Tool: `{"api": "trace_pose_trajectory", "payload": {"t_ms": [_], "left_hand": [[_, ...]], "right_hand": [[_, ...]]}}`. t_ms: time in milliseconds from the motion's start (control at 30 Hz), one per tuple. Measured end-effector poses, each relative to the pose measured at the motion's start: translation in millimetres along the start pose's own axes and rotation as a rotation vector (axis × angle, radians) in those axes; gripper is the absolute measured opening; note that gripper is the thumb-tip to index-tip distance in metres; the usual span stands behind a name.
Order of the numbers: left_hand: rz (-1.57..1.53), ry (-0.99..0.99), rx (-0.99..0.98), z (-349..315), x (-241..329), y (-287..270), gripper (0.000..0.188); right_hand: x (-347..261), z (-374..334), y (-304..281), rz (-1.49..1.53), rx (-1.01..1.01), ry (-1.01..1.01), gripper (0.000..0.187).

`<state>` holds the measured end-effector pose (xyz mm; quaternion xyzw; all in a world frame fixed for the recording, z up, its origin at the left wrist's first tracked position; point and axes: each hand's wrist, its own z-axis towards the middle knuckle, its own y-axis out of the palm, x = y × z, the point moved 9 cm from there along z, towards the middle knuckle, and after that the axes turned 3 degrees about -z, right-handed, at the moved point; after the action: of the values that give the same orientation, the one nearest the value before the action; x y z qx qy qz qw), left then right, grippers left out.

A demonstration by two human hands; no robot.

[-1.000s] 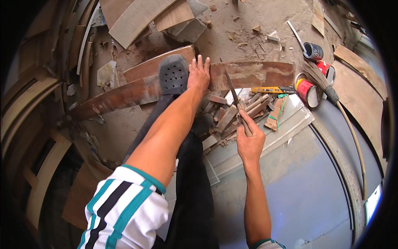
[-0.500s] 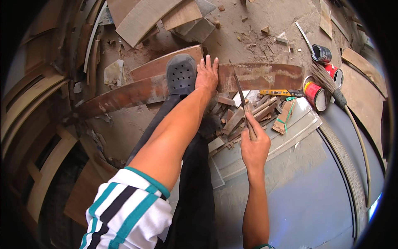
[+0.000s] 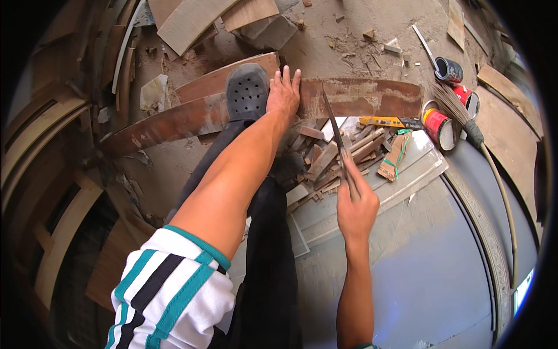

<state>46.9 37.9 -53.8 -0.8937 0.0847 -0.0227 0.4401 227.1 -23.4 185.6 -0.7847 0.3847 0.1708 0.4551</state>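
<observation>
A: A person's left hand (image 3: 283,93) is lying flat and open on a long curved wooden strip (image 3: 360,98), beside their own foot in a grey perforated shoe (image 3: 247,90) that is also pressing the strip to the dusty floor (image 3: 343,29); the right hand (image 3: 357,209) is closing around a thin saw blade (image 3: 336,139), its tip reaching toward the strip

B: What is looking risky?

A: The blade is working close to the spread fingers; a slip off the strip's edge could well be carrying it into the left hand, and the loose offcuts (image 3: 325,160) underneath could be snagging it

B: And compared with half a second ago?

A: The blade's tip is sitting nearer the strip, while the left hand and shoe are staying put. Red tins (image 3: 439,125) and a broom (image 3: 459,113) are lying to the right
</observation>
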Motion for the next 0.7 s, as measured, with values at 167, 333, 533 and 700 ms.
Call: {"api": "trace_pose_trajectory", "payload": {"t_ms": [167, 333, 533, 700], "left_hand": [[-0.025, 0.039, -0.021, 3, 9, -16, 0.131], [-0.01, 0.032, 0.028, 11, 15, -3, 0.131], [0.002, -0.001, 0.004, 3, 1, -1, 0.131], [-0.012, 0.023, 0.005, 5, 14, -6, 0.132]], "right_hand": [[51, 26, 30, 0.075, 0.112, -0.104, 0.041], [52, 83, 60, 0.119, 0.116, -0.057, 0.044], [23, -33, 0, 0.034, 0.05, 0.004, 0.046], [71, 55, 46, 0.09, 0.184, -0.182, 0.042]]}}
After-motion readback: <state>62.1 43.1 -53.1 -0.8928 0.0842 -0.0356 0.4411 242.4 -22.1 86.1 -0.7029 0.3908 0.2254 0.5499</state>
